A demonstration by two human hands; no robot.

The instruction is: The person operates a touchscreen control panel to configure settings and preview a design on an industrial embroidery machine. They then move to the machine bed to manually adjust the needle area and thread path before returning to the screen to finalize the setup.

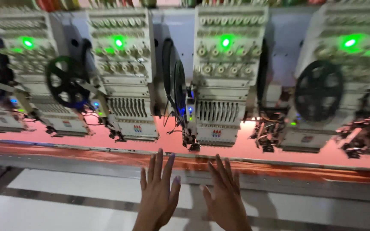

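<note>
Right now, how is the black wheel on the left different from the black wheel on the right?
The left black wheel is turned partly sideways, so it looks like a tilted oval; the right black wheel faces the camera and looks nearly round. The left black wheel also looks smaller and sits higher in the view, while the right black wheel looks bigger. Both are black, have spokes, and sit beside white machine heads with green lights.

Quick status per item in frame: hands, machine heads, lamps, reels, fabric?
left hand: open, fingers spread, holding nothing
right hand: open, flat, holding nothing
embroidery heads: in a row above the fabric
green lamps: lit
black reels: mounted; spinning or not, cannot tell
red fabric: stretched flat under the heads
</note>
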